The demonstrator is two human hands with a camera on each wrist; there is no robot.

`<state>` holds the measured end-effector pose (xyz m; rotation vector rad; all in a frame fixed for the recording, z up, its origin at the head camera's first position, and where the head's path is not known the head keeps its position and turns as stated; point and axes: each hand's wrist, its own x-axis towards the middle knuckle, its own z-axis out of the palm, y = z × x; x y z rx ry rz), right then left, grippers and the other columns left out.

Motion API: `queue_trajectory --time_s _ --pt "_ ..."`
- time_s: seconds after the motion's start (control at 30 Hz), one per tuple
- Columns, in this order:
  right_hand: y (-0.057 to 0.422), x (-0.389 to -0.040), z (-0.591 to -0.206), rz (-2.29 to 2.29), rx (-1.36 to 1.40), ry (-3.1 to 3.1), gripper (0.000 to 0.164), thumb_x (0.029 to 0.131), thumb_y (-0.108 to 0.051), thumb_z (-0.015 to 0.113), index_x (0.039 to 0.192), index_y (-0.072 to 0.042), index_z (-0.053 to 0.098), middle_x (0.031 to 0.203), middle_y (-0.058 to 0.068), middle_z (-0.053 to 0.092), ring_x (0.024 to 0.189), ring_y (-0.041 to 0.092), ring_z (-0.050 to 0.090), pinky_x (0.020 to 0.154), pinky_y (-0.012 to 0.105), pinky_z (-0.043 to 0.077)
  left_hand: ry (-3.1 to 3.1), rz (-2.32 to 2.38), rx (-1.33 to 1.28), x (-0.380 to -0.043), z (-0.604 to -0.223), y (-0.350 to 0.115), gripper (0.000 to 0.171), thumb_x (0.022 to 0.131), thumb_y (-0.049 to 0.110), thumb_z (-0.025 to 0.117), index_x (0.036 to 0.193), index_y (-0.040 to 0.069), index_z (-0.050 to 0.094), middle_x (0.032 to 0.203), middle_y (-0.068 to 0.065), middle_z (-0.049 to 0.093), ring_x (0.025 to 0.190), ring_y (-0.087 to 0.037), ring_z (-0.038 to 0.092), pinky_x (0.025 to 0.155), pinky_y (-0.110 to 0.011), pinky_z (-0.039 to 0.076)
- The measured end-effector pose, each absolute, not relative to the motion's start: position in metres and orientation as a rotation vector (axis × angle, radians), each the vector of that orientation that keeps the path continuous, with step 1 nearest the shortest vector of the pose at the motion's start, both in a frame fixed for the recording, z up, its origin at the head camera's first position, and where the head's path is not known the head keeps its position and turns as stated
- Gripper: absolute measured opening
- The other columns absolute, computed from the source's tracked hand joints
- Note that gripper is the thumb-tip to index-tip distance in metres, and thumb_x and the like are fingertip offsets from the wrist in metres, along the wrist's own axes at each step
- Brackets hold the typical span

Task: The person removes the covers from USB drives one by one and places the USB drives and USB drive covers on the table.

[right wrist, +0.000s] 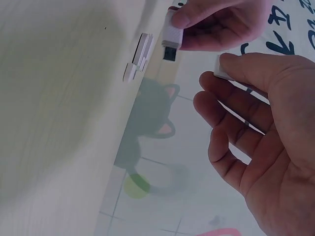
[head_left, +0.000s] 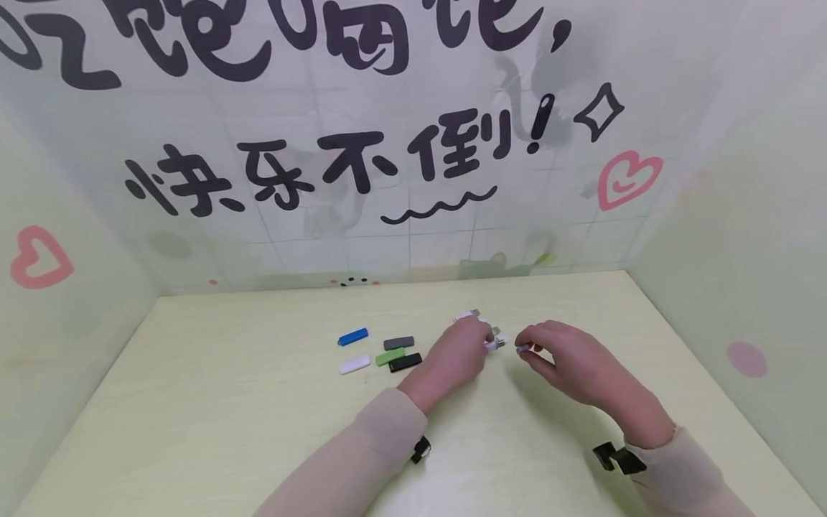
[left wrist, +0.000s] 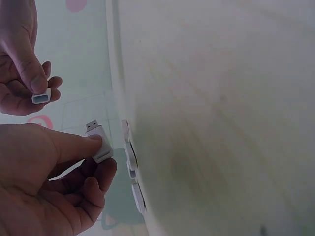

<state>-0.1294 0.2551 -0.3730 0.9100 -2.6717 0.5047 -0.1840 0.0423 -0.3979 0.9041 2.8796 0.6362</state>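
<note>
Plainly, left hand [head_left: 460, 349] pinches a USB stick [left wrist: 104, 151], right hand [head_left: 575, 360] a cap [left wrist: 41, 97] shown hollow only in the left wrist view.

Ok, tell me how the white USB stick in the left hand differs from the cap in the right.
The USB stick is longer; the cap is shorter. The USB stick ends in a bare metal plug; the cap has a hollow opening. Both are white and pinched.

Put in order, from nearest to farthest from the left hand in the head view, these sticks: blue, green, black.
1. Black stick: just left of the left hand.
2. Green stick: left of the black one.
3. Blue stick: leftmost and farthest back of these.
</note>
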Motion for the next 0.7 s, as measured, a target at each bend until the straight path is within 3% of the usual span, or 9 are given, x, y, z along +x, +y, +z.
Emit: queue_trajectory --time_s 0.17,0.5,0.7 --pt "0.259 -0.13 -0.375 0.504 0.903 -2.678 0.017 0.091 -0.004 0.083 0.103 -0.015 0.076 0.096 -0.01 0.07 0.088 0.015 0.069 0.075 0.035 0.059 2.825 0.705 0.821 -0.191 -0.402 0.055 0.019 0.101 0.002 0.069 0.118 0.004 0.077 0.116 -0.007 0.077 0.11 -0.023 0.071 0.094 -0.032 0.058" --pt "0.264 -0.132 -0.376 0.501 0.901 -2.704 0.016 0.091 -0.004 0.083 0.101 -0.015 0.077 0.095 -0.011 0.069 0.088 0.013 0.069 0.076 0.035 0.059 2.785 0.738 0.733 -0.2 -0.406 0.071 0.013 0.1 0.004 0.071 0.111 0.005 0.077 0.105 -0.005 0.077 0.088 -0.016 0.068 0.077 -0.026 0.057" --pt "0.265 -0.134 -0.377 0.492 0.897 -2.717 0.014 0.092 -0.005 0.082 0.101 -0.014 0.078 0.094 -0.011 0.069 0.087 0.011 0.068 0.076 0.035 0.059 2.791 0.701 0.773 -0.201 -0.408 0.078 0.009 0.098 0.005 0.074 0.107 0.006 0.077 0.099 -0.003 0.076 0.083 -0.015 0.067 0.075 -0.025 0.056"
